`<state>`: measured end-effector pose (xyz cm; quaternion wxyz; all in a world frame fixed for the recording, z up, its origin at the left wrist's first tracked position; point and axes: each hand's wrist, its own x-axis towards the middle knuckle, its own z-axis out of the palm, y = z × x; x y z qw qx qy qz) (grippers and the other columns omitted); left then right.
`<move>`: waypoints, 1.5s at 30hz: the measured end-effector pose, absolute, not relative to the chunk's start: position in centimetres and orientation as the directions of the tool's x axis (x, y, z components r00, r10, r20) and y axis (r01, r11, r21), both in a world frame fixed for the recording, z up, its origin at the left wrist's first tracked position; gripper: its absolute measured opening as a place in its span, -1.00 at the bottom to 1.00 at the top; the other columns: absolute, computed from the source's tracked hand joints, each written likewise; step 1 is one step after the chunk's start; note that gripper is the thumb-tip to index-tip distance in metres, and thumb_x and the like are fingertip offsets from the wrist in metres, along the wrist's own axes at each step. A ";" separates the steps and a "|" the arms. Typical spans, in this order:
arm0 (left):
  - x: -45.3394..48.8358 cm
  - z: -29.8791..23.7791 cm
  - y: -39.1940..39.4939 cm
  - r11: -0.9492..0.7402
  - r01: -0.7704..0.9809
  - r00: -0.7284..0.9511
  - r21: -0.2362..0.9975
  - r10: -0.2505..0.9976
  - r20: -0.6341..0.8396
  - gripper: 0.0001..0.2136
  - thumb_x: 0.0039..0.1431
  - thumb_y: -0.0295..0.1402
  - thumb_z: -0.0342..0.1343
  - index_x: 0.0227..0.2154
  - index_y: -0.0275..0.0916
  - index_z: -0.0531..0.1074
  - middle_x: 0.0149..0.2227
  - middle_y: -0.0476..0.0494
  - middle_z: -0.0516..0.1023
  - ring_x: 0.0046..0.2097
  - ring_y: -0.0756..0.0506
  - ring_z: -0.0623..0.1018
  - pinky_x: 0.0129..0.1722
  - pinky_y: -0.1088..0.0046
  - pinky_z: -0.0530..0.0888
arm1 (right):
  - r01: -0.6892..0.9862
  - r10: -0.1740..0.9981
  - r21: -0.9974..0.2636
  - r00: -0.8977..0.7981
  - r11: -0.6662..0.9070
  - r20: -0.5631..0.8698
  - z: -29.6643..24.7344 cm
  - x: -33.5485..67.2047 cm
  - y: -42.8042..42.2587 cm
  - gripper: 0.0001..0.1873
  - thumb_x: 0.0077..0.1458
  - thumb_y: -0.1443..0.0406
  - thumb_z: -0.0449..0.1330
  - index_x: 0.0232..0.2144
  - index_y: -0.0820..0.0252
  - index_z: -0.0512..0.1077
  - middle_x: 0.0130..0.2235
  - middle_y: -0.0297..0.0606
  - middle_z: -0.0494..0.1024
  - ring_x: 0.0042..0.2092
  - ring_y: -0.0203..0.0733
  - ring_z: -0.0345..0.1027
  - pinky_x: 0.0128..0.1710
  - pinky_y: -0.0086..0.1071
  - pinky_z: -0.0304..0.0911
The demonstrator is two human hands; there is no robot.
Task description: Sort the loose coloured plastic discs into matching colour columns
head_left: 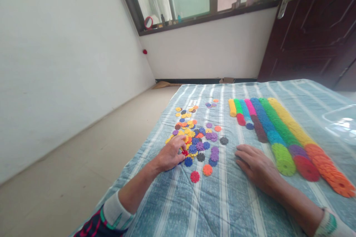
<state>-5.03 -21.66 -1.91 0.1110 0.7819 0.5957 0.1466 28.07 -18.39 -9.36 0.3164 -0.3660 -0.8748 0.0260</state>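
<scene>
My left hand (pixel 172 152) reaches into a loose pile of small notched plastic discs. Its thumb and fingers close around a red disc (pixel 185 153) at the pile's near left side. Around it lie a blue disc (pixel 188 162), a dark grey disc (pixel 200 157), purple discs (pixel 214 153) and yellow discs (pixel 189 133), many overlapping. Closer to me are another red disc (pixel 195 176) and an orange disc (pixel 207 170). My right hand (pixel 254 161) rests on the cloth with fingers stretched out, holding nothing, between the pile and the colour-sorted rows.
Overlapping discs form long rows at the right, including a green row (pixel 280 120) and an orange stretch (pixel 330 170). A clear plastic container (pixel 340 124) stands at the right edge. Striped cloth (pixel 178 207) covers the surface. A dark door (pixel 314 26) is behind.
</scene>
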 end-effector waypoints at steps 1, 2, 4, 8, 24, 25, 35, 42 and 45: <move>-5.0 -1.7 -21.5 -0.256 0.893 0.238 0.371 0.967 0.094 -0.88 -0.10 -0.54 0.16 -0.45 -0.23 0.48 0.12 -0.26 0.47 0.17 -0.22 0.43 0.17 0.17 0.36 | 0.622 0.658 -0.281 -0.532 0.731 0.533 -9.3 28.0 -18.4 -0.82 0.22 0.32 0.07 -0.19 0.14 0.46 -0.06 -0.14 0.54 0.01 -0.02 0.41 0.01 -0.10 0.34; -5.1 -1.4 -21.3 -0.248 0.886 0.230 0.393 0.969 0.093 -0.91 -0.08 -0.52 0.15 -0.47 -0.22 0.48 0.10 -0.24 0.49 0.16 -0.21 0.44 0.16 0.19 0.37 | 0.620 0.659 -0.285 -0.533 0.731 0.531 -9.3 28.0 -18.4 -0.83 0.22 0.31 0.08 -0.19 0.13 0.46 -0.06 -0.15 0.54 0.00 -0.03 0.41 0.01 -0.11 0.34; -5.1 -0.8 -20.8 -0.228 0.873 0.207 0.432 0.974 0.096 -0.94 -0.04 -0.48 0.12 -0.51 -0.22 0.47 0.06 -0.19 0.53 0.14 -0.19 0.46 0.15 0.21 0.38 | 0.615 0.660 -0.291 -0.538 0.733 0.524 -9.1 28.0 -18.3 -0.83 0.23 0.32 0.07 -0.20 0.12 0.46 -0.07 -0.16 0.54 -0.01 -0.04 0.41 0.00 -0.12 0.34; -4.4 0.2 -19.0 -0.193 0.830 0.154 0.524 0.981 0.119 -0.92 -0.02 -0.40 0.11 -0.53 -0.23 0.48 0.00 -0.18 0.57 0.08 -0.18 0.51 0.12 0.23 0.39 | 0.612 0.659 -0.295 -0.536 0.734 0.527 -8.9 27.8 -18.3 -0.84 0.22 0.34 0.07 -0.21 0.12 0.45 -0.08 -0.16 0.53 -0.02 -0.06 0.41 0.00 -0.14 0.33; 11.2 -2.8 -6.5 -0.257 0.626 0.192 0.736 0.966 0.174 -0.93 -0.09 -0.46 0.13 -0.59 -0.29 0.50 -0.59 0.05 0.45 -0.47 0.02 0.41 -0.40 0.50 0.32 | 0.666 0.735 -0.331 -0.524 0.669 0.430 -7.3 26.7 -18.0 -0.96 0.16 0.39 0.19 -0.34 0.16 0.40 -0.17 -0.21 0.48 -0.06 -0.09 0.33 -0.02 -0.20 0.24; 11.8 -3.0 -6.0 -0.257 0.627 0.187 0.735 0.966 0.178 -0.92 -0.09 -0.47 0.12 -0.59 -0.29 0.50 -0.60 0.06 0.44 -0.47 0.03 0.40 -0.40 0.51 0.31 | 0.670 0.739 -0.332 -0.524 0.664 0.423 -7.2 26.6 -18.0 -0.96 0.15 0.39 0.20 -0.34 0.16 0.41 -0.18 -0.22 0.48 -0.07 -0.09 0.33 -0.03 -0.20 0.24; 13.3 -4.5 -2.7 -0.249 0.710 0.162 0.658 0.968 0.192 -0.89 -0.09 -0.51 0.13 -0.56 -0.29 0.55 -0.60 0.06 0.45 -0.48 0.04 0.40 -0.42 0.53 0.29 | 0.675 0.752 -0.342 -0.535 0.654 0.385 -7.1 26.4 -17.8 -0.97 0.16 0.36 0.21 -0.34 0.18 0.40 -0.20 -0.24 0.47 -0.07 -0.09 0.30 -0.02 -0.22 0.20; 14.0 -4.6 -2.2 -0.255 0.749 0.175 0.611 0.966 0.188 -0.87 -0.05 -0.52 0.12 -0.52 -0.27 0.57 -0.56 0.04 0.50 -0.45 0.03 0.42 -0.39 0.53 0.31 | 0.674 0.751 -0.338 -0.540 0.657 0.381 -7.1 26.4 -17.8 -0.98 0.17 0.36 0.20 -0.34 0.19 0.40 -0.20 -0.23 0.47 -0.08 -0.09 0.30 -0.03 -0.22 0.19; 14.2 -4.6 -2.1 -0.254 0.768 0.180 0.588 0.966 0.183 -0.87 -0.03 -0.51 0.12 -0.51 -0.27 0.58 -0.55 0.04 0.51 -0.44 0.02 0.43 -0.37 0.53 0.32 | 0.674 0.751 -0.339 -0.538 0.656 0.382 -7.1 26.5 -17.8 -0.98 0.17 0.36 0.20 -0.34 0.19 0.40 -0.19 -0.23 0.47 -0.07 -0.09 0.30 -0.02 -0.22 0.18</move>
